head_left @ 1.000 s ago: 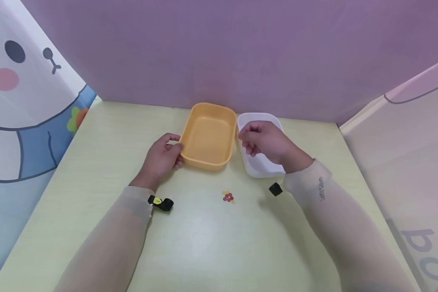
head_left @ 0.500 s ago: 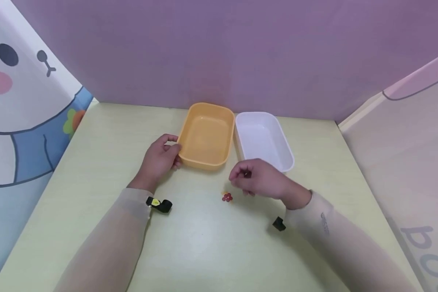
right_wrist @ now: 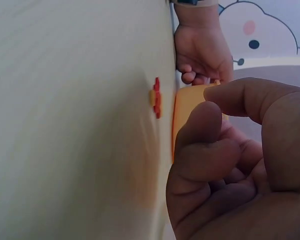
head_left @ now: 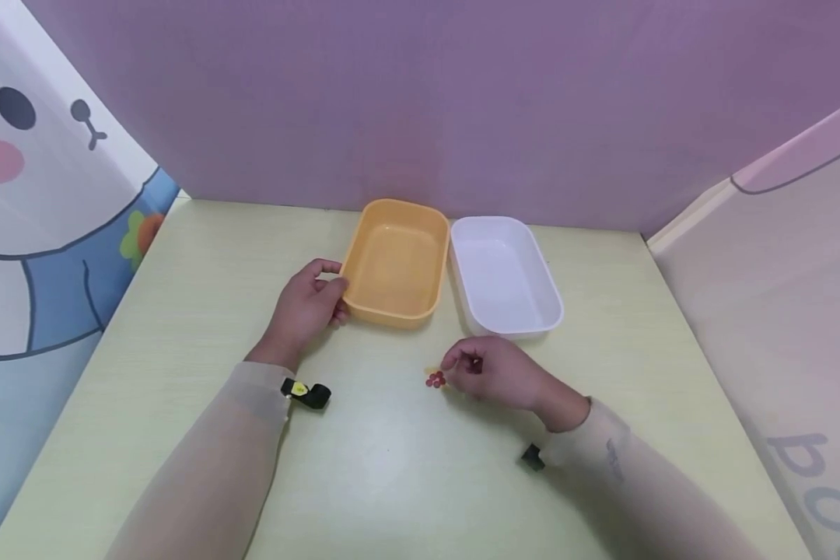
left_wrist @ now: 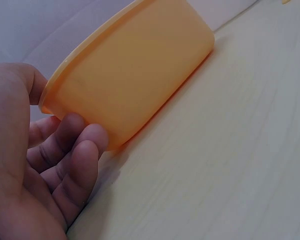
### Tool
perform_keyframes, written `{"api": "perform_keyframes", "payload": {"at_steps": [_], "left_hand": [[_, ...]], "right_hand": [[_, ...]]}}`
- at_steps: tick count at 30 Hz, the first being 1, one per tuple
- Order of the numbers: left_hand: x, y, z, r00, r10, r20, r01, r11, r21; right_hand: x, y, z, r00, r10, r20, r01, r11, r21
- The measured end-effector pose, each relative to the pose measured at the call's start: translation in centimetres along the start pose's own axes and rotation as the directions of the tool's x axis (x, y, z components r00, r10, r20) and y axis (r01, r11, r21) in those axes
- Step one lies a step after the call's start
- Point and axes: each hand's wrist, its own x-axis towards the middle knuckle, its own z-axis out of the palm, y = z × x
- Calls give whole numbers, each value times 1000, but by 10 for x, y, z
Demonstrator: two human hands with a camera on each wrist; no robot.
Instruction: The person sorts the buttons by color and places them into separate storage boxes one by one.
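My left hand (head_left: 306, 305) holds the left rim of an orange plastic tray (head_left: 397, 320). In the left wrist view, one digit hooks behind the rim of the orange tray (left_wrist: 135, 70) while the other fingers curl against its outer wall. My right hand (head_left: 497, 375) is low over the table beside a small cluster of red and yellow round pieces (head_left: 435, 379). Its thumb and forefinger tips come close together at the cluster's right edge. From the right wrist, nothing shows between those fingertips (right_wrist: 206, 114), and the cluster of pieces (right_wrist: 157, 97) lies beyond them on the table.
A white plastic tray (head_left: 511, 325) stands just right of the orange one, near the purple wall (head_left: 420, 101) at the back. Printed side panels border the pale table (head_left: 371, 482). A small black device (head_left: 315, 395) sits on each wrist.
My right hand has come from over the white tray down toward me, to the cluster of pieces. The left hand keeps its hold on the orange tray.
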Motion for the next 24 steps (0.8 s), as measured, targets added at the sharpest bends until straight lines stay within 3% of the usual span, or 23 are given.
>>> {"api": "perform_keyframes", "payload": {"at_steps": [10, 24], "left_hand": [[1, -2, 0, 1000, 8, 3, -8, 1000, -2], [-1, 0, 0, 1000, 11, 2, -11, 1000, -5]], "right_hand": [[3, 13, 10, 1000, 10, -10, -10, 1000, -18], [9, 15, 13, 999, 32, -17, -33, 996, -88]]}}
